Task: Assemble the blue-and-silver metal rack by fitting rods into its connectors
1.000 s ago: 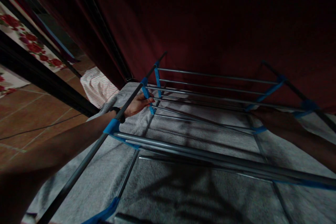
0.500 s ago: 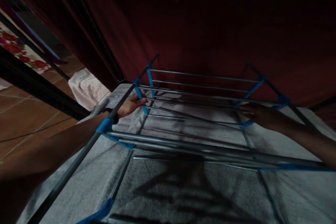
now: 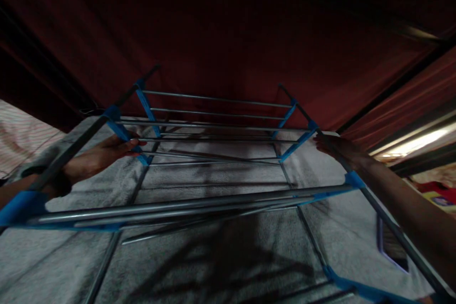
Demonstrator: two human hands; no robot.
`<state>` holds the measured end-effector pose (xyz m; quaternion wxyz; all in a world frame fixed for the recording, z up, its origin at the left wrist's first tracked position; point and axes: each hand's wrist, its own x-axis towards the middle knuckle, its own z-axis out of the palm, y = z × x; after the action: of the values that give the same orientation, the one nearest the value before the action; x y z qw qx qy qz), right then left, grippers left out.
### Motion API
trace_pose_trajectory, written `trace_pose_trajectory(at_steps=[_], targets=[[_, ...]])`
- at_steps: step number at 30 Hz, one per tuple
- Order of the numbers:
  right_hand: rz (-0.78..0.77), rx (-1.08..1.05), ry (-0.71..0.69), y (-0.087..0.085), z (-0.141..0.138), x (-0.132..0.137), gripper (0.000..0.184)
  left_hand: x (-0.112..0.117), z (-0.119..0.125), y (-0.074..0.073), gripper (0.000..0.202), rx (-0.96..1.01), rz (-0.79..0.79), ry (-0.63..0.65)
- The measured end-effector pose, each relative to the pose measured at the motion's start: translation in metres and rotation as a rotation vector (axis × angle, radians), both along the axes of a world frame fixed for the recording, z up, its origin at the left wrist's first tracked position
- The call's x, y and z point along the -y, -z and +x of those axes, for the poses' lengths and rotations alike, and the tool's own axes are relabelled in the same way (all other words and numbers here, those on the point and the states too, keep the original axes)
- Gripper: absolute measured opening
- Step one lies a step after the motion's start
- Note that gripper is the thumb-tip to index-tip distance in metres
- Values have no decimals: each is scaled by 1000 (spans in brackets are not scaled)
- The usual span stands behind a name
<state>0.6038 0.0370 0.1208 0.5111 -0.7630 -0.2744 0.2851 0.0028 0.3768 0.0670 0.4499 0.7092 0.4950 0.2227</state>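
A rack of grey metal tubes point(image 3: 213, 127) joined by blue plastic brackets lies on a grey blanket point(image 3: 228, 175). My left hand point(image 3: 103, 152) reaches past the left side pole, its thumb and fingers closed on a blue bracket point(image 3: 124, 133) where a cross rod ends. My right hand point(image 3: 338, 147) is at the right side pole point(image 3: 331, 147), just nearer than another blue bracket point(image 3: 309, 128). Its fingers are dark and blurred, so their grip is unclear. Some rods point(image 3: 171, 230) in the near tier sit askew, one with its left end loose.
Dark red curtains point(image 3: 213, 47) hang behind the rack. At the right, a flat purple-edged object point(image 3: 392, 242) lies on the blanket under my right arm. Striped cloth point(image 3: 24, 128) is at the left, and a bright light strip point(image 3: 416, 142) shows at the right.
The view has swung to the right, so the rack appears further left. My right hand has moved from inside the rack's right bracket to the outer side pole. My left hand stays at its bracket.
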Motion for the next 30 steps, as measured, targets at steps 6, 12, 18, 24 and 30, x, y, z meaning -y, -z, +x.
trace_pose_trajectory(at_steps=[6,12,18,24,30], targets=[[25,-205,-153,43,9,-15,34,-4,-2,-5,85,-235,120,125],[-12,-206,-242,43,19,-9,35,4,14,-13,95,-291,189,52],[-119,-203,-194,19,14,-7,30,17,16,-23,98,-155,76,32],[106,247,35,-44,4,6,18,16,-7,-4,88,77,23,47],[-380,44,-756,-26,-105,-43,38,12,-25,59,73,57,-172,-7]])
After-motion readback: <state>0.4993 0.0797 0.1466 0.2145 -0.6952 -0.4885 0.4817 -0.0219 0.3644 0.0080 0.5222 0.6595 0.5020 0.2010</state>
